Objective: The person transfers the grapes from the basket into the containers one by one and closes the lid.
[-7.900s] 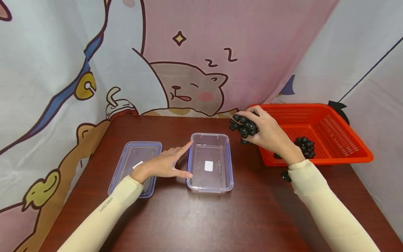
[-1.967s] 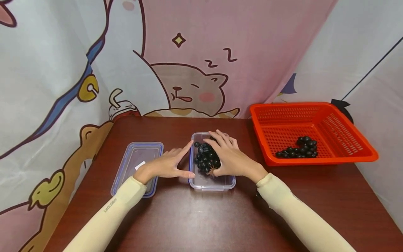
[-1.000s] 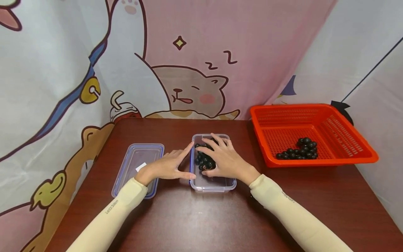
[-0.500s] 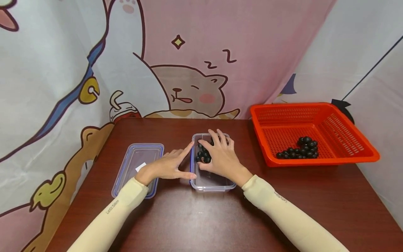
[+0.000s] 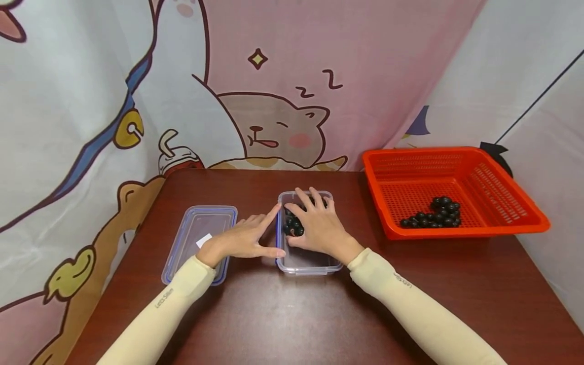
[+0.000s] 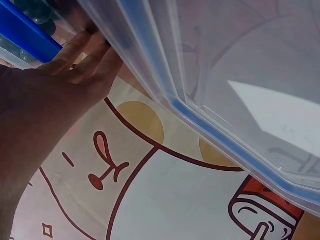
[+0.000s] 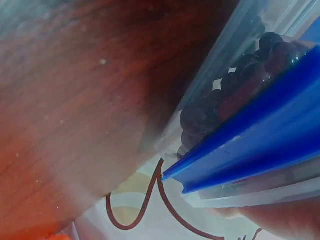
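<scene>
Head view: the right hand grasps grapes directly beneath it, toward the far end of the box the unclenched left hand touches.

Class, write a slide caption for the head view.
Right hand cups round black grapes in a clear rectangular plastic box, left hand alongside.

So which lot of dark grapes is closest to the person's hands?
The boxed grapes, inside the clear container: the right hand curves over them. The other grapes lie in the red basket, with no hand over them.
</scene>
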`<state>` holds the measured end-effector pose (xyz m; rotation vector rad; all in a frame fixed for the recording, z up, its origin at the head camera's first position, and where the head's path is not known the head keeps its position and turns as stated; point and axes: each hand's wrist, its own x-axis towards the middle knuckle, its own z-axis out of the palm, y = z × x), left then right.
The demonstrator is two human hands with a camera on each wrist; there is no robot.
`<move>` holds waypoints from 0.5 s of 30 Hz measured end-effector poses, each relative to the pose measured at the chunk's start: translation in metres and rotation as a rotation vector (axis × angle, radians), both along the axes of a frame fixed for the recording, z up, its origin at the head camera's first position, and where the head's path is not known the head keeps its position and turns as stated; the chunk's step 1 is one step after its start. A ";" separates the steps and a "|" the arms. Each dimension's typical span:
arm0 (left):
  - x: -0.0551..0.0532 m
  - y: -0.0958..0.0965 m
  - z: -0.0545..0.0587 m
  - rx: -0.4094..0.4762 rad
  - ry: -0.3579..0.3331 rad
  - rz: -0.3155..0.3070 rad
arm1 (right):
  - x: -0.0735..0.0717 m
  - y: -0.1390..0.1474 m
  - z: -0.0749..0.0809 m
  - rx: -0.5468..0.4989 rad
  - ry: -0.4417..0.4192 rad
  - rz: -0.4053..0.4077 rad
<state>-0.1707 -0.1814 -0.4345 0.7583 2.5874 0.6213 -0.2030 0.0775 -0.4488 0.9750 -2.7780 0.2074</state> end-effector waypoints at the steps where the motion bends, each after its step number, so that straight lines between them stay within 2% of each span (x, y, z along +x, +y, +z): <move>1: 0.000 0.000 0.000 0.003 0.001 0.002 | -0.001 0.000 0.001 0.008 -0.008 0.004; 10: 0.000 0.001 0.000 -0.007 0.008 0.005 | -0.005 -0.009 -0.002 -0.019 -0.064 -0.038; 15: 0.002 0.001 0.000 -0.001 0.002 0.012 | -0.002 -0.010 -0.003 -0.034 -0.060 -0.041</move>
